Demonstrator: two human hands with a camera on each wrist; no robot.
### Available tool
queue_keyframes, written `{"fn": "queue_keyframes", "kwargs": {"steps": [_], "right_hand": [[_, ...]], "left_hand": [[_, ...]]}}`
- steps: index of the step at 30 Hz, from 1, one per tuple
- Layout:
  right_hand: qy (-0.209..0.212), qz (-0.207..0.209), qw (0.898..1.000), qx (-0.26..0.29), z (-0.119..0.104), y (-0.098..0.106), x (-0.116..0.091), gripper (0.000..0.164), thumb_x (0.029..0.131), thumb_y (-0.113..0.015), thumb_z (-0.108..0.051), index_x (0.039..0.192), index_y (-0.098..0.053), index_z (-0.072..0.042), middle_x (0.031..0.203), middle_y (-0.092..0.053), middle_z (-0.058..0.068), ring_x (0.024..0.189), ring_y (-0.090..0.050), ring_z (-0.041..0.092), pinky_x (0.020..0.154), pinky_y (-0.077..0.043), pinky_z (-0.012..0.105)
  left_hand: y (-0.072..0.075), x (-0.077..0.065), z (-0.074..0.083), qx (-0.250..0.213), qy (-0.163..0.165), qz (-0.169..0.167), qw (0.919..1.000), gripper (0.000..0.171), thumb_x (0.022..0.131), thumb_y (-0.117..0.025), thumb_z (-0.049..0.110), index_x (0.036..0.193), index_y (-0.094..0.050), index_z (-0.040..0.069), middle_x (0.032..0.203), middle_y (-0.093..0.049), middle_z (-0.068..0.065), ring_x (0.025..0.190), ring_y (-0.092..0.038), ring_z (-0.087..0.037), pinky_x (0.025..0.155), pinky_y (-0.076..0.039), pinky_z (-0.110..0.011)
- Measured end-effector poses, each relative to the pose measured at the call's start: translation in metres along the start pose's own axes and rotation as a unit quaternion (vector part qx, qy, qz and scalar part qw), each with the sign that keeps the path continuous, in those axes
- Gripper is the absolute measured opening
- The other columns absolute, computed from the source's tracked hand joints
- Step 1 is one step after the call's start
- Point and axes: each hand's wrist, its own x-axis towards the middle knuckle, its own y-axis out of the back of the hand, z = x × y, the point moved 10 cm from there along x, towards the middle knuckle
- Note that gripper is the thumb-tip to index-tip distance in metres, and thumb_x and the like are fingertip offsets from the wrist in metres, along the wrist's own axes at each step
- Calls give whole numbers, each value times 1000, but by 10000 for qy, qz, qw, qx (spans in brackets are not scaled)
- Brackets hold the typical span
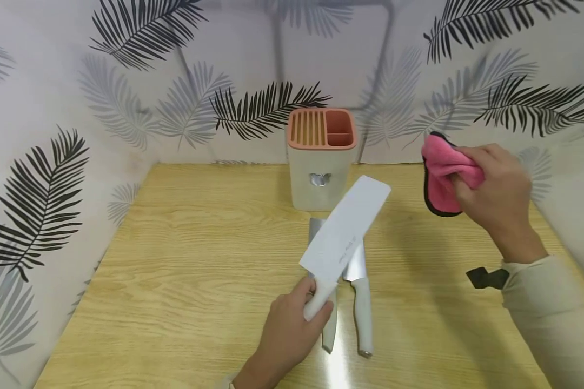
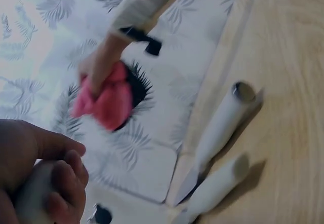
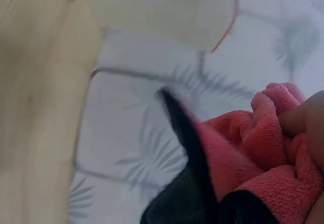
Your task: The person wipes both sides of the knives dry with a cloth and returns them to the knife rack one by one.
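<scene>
My left hand [image 1: 292, 321] grips the pale handle of a cleaver [image 1: 346, 229], its broad white blade tilted up and to the right over the table. Beneath it lie two more knives: one with a white handle [image 1: 363, 319], and another [image 1: 329, 329] partly hidden by the cleaver and my hand. In the left wrist view their two handles [image 2: 217, 125] show side by side. Off to the right, my right hand [image 1: 498, 189] holds a bunched pink cloth [image 1: 443, 173] with black edging, raised above the table. The right wrist view shows the cloth [image 3: 263, 143] folded in the fingers.
A white knife block [image 1: 316, 181] with an orange slotted top stands at the table's back edge, behind the cleaver's tip. The wooden table [image 1: 190, 259] meets a leaf-patterned sheet [image 1: 175, 97] at the back and sides.
</scene>
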Motion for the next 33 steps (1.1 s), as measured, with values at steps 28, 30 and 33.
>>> {"fn": "queue_keyframes", "kwargs": {"steps": [28,30,33], "right_hand": [[-695,-2781,9502,-1222,132,-82,-107,63,73,-74,-38,126,-49,-14,94,-57,28,78,-55,48,51,-41,59],[-704,-2942,9463,-1142,132,-85,-108,69,75,-73,-41,131,-45,-14,99,-57,31,84,-55,50,56,-42,62],[-698,-3308,9356,-1017,134,-93,-115,75,78,-70,-46,135,-42,-6,113,-53,36,99,-51,53,70,-42,66]], "left_hand": [[-5,-13,-122,-4093,2591,-588,8728,28,97,-43,28,107,-37,3,54,-45,9,40,-44,-4,40,-40,-19],[-1,-13,-126,-3781,2618,-499,8866,30,97,-44,30,105,-40,1,57,-48,7,44,-47,-6,43,-43,-21],[7,-12,-132,-2887,2541,-366,9224,35,96,-47,31,106,-49,-3,66,-54,0,51,-52,-10,49,-47,-24]]}}
